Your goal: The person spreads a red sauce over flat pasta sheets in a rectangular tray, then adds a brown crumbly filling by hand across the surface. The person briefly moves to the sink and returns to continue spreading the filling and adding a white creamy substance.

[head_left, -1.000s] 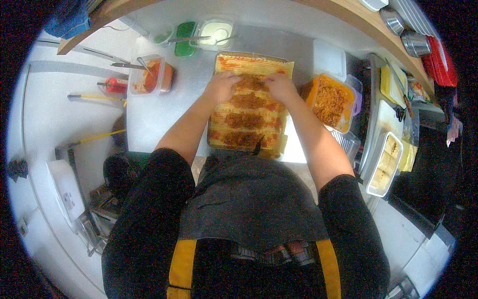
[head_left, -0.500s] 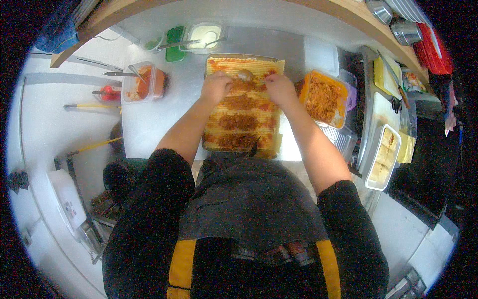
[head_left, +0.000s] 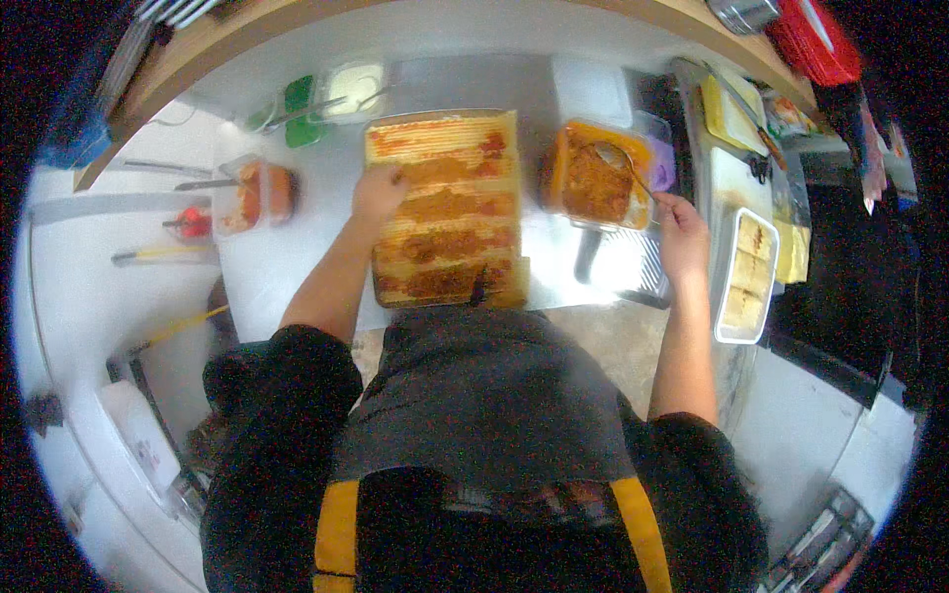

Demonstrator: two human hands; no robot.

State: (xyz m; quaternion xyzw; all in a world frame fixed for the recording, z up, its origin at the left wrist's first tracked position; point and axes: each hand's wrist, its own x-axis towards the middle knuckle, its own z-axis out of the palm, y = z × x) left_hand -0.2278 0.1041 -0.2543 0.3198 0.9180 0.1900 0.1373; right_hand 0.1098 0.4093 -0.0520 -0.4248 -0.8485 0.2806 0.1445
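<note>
In front of me lies a shallow tray point(head_left: 372, 267) covered with ridged yellow pasta sheets point(head_left: 435, 128). Brown minced filling point(head_left: 442, 206) runs across the sheets in several rows, with red sauce smears around them. My left hand point(head_left: 379, 195) rests at the tray's left edge, by the farthest row, its fingers curled together; what they pinch, if anything, is hidden. At the right, my right hand point(head_left: 684, 232) grips a metal spoon point(head_left: 613, 154) by the handle end. The spoon's bowl is over the mince in an orange tub point(head_left: 563, 148), beside the tray.
Left of the tray stands a tub of red sauce point(head_left: 262, 193) with a utensil in it. Behind are a white cream tub point(head_left: 356, 87) and a green lid point(head_left: 300, 109). A white dish of filled pasta point(head_left: 727, 316) sits far right, near a knife point(head_left: 741, 104). A wooden shelf point(head_left: 474, 12) overhangs.
My right hand has left the pasta tray and moved right to the orange tub, now with the spoon over the mince. My left hand has shifted slightly outward to the tray's edge.
</note>
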